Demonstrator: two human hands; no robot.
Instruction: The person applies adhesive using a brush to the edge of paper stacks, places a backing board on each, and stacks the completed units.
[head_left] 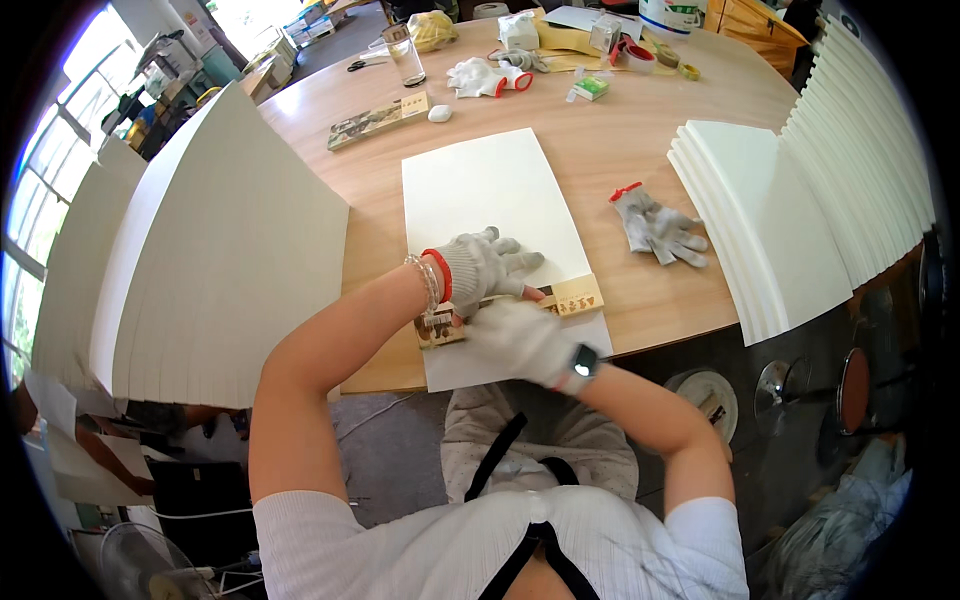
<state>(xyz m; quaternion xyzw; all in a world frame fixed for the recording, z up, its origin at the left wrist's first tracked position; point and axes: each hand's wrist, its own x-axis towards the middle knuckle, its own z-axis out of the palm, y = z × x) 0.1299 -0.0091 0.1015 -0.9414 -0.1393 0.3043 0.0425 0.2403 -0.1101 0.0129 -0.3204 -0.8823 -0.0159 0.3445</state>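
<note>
Hand [490, 266] (left) outspread on paper [478, 185]

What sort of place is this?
Probably a small workshop handling paper or card: a white sheet lies on a big wood-look table, tall stacks of white sheets stand at the left and right, and a spare work glove lies nearby.

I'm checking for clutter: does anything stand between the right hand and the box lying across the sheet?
Nothing visible does: the blurred right hand overlaps the box in view, though contact is unclear. The left hand is spread over the sheet, and the loose glove lies off to the right.
</note>
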